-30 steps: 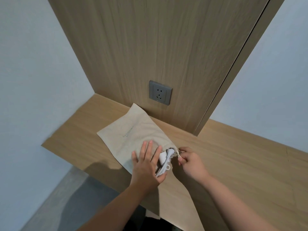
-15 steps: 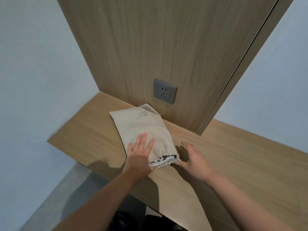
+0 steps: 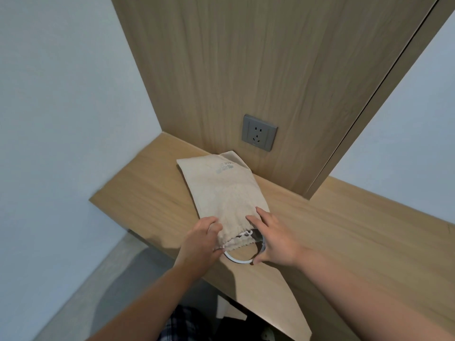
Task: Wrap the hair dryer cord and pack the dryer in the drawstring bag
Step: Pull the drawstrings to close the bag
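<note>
Beige cloth drawstring bag point(image 3: 221, 190) flat on pale wood-grain shelf point(image 3: 344, 232), bulging and presumably holding the dryer, gathered mouth toward 6 o'clock with white drawstring loop point(image 3: 237, 260) hanging out; soft, limp, likely nose-heavy from the hard load, so best taken at the gathered neck or the loop. Left hand point(image 3: 199, 244) curled, pinching mouth and cord at 8 o'clock of the opening; right hand point(image 3: 273, 239) spread, fingers resting on the cloth, thumb by the loop. Grey wall socket point(image 3: 259, 132) at 12 o'clock on wood panel point(image 3: 258, 57), pale walls either side.

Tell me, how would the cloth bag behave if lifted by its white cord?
The bag would probably sag: its cloth looks soft and wrinkled. It bulges, so something inside likely adds weight. The gathered mouth near the cord might tighten further.
</note>
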### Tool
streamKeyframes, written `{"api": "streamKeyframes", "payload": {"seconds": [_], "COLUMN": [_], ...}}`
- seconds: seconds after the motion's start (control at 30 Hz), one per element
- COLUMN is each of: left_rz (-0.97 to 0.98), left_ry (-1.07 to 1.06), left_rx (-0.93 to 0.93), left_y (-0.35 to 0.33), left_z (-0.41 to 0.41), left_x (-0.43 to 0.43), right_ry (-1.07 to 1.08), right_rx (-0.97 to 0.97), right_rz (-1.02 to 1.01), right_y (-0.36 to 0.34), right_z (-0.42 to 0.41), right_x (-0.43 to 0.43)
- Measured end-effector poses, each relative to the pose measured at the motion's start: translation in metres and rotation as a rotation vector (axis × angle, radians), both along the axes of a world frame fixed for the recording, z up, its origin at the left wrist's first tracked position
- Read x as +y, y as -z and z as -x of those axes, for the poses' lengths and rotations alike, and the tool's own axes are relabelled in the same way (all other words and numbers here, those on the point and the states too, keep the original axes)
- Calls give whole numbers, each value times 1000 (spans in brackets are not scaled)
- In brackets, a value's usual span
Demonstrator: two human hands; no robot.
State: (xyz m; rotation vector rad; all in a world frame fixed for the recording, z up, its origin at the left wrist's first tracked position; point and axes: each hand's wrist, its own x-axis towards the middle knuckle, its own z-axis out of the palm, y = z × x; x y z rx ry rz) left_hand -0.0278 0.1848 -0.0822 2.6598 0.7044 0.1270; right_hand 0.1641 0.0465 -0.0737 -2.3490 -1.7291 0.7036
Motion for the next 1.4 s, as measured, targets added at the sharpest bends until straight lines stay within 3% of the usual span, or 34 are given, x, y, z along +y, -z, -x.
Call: {"api": "streamKeyframes", "payload": {"seconds": [0.2,0.43,0.53,0.8,0.97,1.1,1.2,1.33,1.4], "left_rz": [4,137,209,118,-22,145,295,619,763], "left_ry": [-29,2,13,105,-107,-74,-44,-322,-361], "left_rx": [-30,-81,-114,-47,188,127,-47,-92,-186], "left_y": [-6,-10,-13,-1,3,4,4,-16,-39], "left_z": [-5,-4,-4,7,-2,-18,-35,-48,-53], "left_x": [-9,-3,-1,2,-4,-16,-23,-16,-6], "right_ry": [-64,33,84,301,424,449,431,429,447], "right_rx": [-120,-290,-328,-153,23,-14,-5,61,97], "right_rz": [-9,-220,-182,-139,-105,-18,-9,-3,-14], "right_y": [5,9,11,16,26,28,23,-1,-32], "right_z": [0,3,5,5,-15,-24,-19,-27,-36], "right_x": [-1,3,11,30,2,-9,-5,-10,-11]}}
